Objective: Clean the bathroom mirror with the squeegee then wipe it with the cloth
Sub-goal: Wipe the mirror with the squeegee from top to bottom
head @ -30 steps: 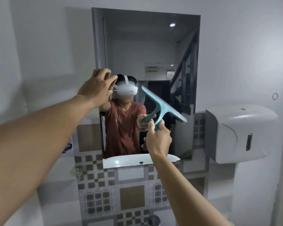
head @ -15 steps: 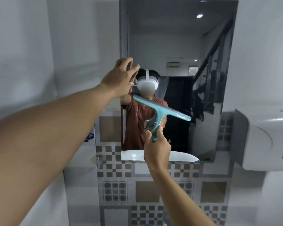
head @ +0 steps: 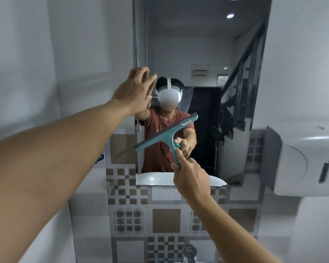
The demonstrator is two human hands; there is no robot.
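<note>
My right hand (head: 191,180) is clenched low on the handle of the squeegee (head: 167,132), its blade tilted near the mirror (head: 198,54)'s lower left, my left hand (head: 135,91) loose-fingered at the left edge; so slanted, I judge it'll streak.

Plain pale grey walls (head: 74,44). Patterned brown-and-grey tile band (head: 166,221) runs below. White wall-mounted dispenser (head: 302,158), possibly for paper towels, at right. Lighting dim, even.

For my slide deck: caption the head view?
Right hand holds teal squeegee before mirror; left hand at its edge.
</note>
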